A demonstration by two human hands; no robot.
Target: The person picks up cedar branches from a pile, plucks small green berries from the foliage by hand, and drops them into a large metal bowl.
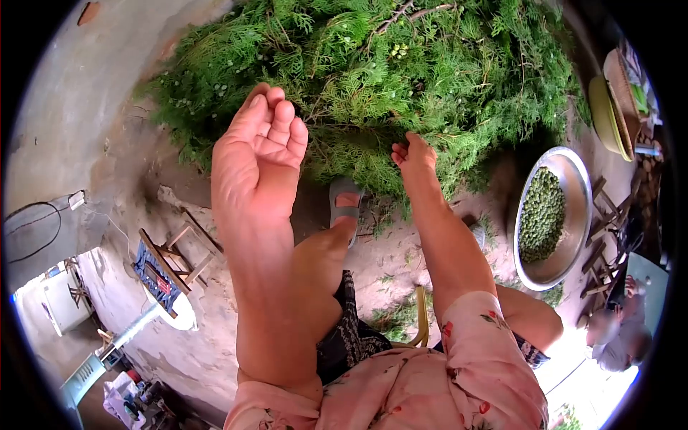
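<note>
A large heap of green conifer branches (430,86), with scale-like leaves and small pale cones, fills the top of the head view. My left hand (259,154) is raised at the heap's near left edge, palm toward me. Its fingers curl inward, with the thumb close against them; whatever lies inside them, if anything, is hidden. Farther right, my right hand (416,154) reaches into the near edge of the pile. Its fingers are bent closed at a conifer sprig (446,147), and the fingertips are partly hidden by leaves.
On the right stands a wide metal basin (522,254) holding many small green cones. Beyond it are a yellow-rimmed basket (609,118) and wooden stools (605,208). A small wooden stool (190,247) stands left, near a white fan (129,337). Another person (620,340) is at far right.
</note>
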